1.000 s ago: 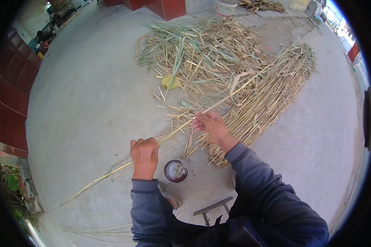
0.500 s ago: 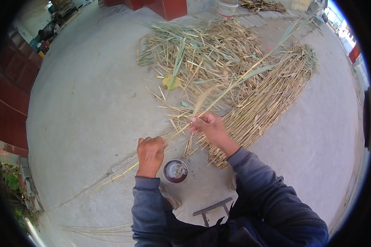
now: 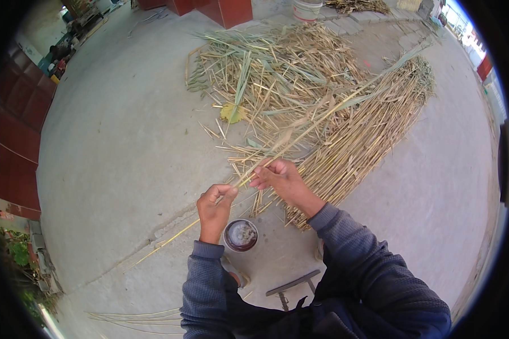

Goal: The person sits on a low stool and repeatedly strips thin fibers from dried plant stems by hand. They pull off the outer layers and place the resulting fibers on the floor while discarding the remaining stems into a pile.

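At lower left, several thin stems (image 3: 133, 318) lie on the concrete floor (image 3: 119, 152). The yellow reed stalk (image 3: 243, 181) slants up rightward through both hands, its leafy end reaching over the bundle. The left hand (image 3: 214, 210) pinches it between thumb and fingers; a round tub (image 3: 240, 247) sits just below. Rightward, beyond the hands, spreads a loose straw pile (image 3: 283, 73). The right hand (image 3: 285, 181) grips the stalk lightly by thumb and fingertips, near the reed bundle (image 3: 362, 144). Even, light pressure with grips in line should avoid kinks.
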Tool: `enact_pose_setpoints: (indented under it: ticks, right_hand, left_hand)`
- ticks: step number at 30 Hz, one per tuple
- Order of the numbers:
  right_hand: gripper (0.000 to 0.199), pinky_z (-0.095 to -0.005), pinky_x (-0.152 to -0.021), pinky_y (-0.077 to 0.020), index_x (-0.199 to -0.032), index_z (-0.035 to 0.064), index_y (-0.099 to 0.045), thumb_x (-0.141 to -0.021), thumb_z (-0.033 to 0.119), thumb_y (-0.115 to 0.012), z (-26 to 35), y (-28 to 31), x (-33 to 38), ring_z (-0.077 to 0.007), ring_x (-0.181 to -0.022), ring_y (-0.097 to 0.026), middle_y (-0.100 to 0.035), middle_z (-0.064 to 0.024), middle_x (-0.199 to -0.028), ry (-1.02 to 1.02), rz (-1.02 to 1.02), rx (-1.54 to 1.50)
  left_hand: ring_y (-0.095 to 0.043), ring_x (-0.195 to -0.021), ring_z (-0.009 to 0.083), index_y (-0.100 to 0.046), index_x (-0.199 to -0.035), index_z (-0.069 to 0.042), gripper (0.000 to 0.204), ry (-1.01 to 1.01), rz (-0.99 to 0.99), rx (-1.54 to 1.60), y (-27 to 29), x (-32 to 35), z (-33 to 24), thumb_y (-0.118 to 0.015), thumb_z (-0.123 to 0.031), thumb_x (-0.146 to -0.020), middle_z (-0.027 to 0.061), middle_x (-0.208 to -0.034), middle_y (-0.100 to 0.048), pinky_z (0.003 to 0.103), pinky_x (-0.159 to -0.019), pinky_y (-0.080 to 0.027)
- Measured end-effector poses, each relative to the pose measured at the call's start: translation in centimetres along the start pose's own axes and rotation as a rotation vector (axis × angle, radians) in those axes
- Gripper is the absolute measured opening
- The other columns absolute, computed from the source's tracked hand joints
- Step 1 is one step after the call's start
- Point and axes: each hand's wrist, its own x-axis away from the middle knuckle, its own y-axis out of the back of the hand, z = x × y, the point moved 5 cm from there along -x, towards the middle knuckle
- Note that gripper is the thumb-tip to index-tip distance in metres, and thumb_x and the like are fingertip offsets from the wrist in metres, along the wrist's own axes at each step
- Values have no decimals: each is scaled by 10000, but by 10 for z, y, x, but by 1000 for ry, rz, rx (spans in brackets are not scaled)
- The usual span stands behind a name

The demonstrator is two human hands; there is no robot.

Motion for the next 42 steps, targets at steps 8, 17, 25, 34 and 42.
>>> enact_pose_setpoints:
  ticks: [8, 17, 25, 34, 42]
  right_hand:
    - [249, -261, -684, -568, -1106, 3, -656, -996, 227, -671, 8, 29, -5, -168, -803, -726, -718, -91, -939, -23, -158, -54]
    - [229, -256, -666, -570, -1092, 8, -668, -990, 213, -680, 5, 33, -7, -154, -778, -719, -723, -84, -917, -40, -108, 14]
    - [248, -241, -653, -557, -1083, 12, -673, -971, 230, -709, -28, -9, -7, -133, -737, -702, -729, -82, -886, -102, -10, 38]
    - [218, -244, -645, -551, -1014, 22, -680, -944, 218, -743, 4, 35, -11, -116, -727, -687, -725, -67, -861, -41, -259, 59]
    - [205, -261, -725, -568, -1067, 34, -675, -975, 216, -702, -8, -3, -5, -127, -841, -710, -733, -75, -908, -19, 54, 46]
  left_hand:
    - [-673, -765, 107, -737, -977, -44, 135, -23, 95, -202, 16, -1, 5, -779, -110, -867, 51, -847, -750, 284, -696, -523]
    - [-675, -896, 221, -692, -1016, 6, 295, 41, -241, -325, 77, -13, 4, -789, -220, -853, 91, -893, -740, 374, -855, -473]
    - [-653, -858, 253, -716, -973, -86, 232, -597, 16, -602, -4, 7, -44, -801, -206, -794, 56, -881, -720, 383, -834, -435]
    - [-654, -763, 245, -696, -905, -103, 155, -243, 90, -705, 51, -1, -25, -775, -191, -804, 32, -778, -719, 390, -776, -406]
    - [-694, -756, 182, -731, -882, -63, 138, -215, 109, -468, 19, -6, -34, -786, -180, -836, 77, -800, -736, 336, -769, -465]
